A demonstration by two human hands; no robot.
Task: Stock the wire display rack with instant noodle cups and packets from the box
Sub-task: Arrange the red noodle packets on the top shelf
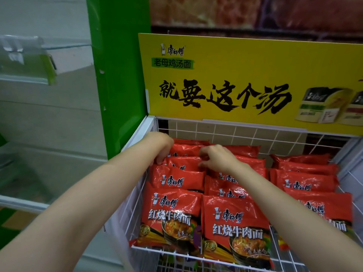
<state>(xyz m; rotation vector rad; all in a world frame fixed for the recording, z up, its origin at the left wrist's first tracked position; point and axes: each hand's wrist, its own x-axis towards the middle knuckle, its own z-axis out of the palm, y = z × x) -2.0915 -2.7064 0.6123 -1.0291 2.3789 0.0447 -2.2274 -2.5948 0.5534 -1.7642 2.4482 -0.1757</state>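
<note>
Only one view here, the head cam looking down into a white wire rack (225, 254). It's thin coated wire in a square grid, with a solid white rail on the left edge. The basket is packed with red noodle packets (233, 222), shiny crinkly plastic that catches the light, standing in three overlapping rows so mostly just the top strips with the logo show. The front two packets show the full beef noodle bowl print. The right-hand row is cut off by the arm and the frame edge.

The left hand (160, 148) is curled over the far left end of a back packet (185, 162) in the left row, fingertips tucked down behind it, so that grip is closed on the packet. The right hand (218, 158) has its fingers bent and pinching the same packet's top edge near the right corner. The fingertips are partly hidden, so exactly how much plastic they have is hard to say.

Behind the rack stands a flat yellow sign (245, 61) with big black brush lettering; its right side runs out of frame. A glossy green post (119, 75) is on the left, next to blurry pale shelving. No box in sight.
</note>
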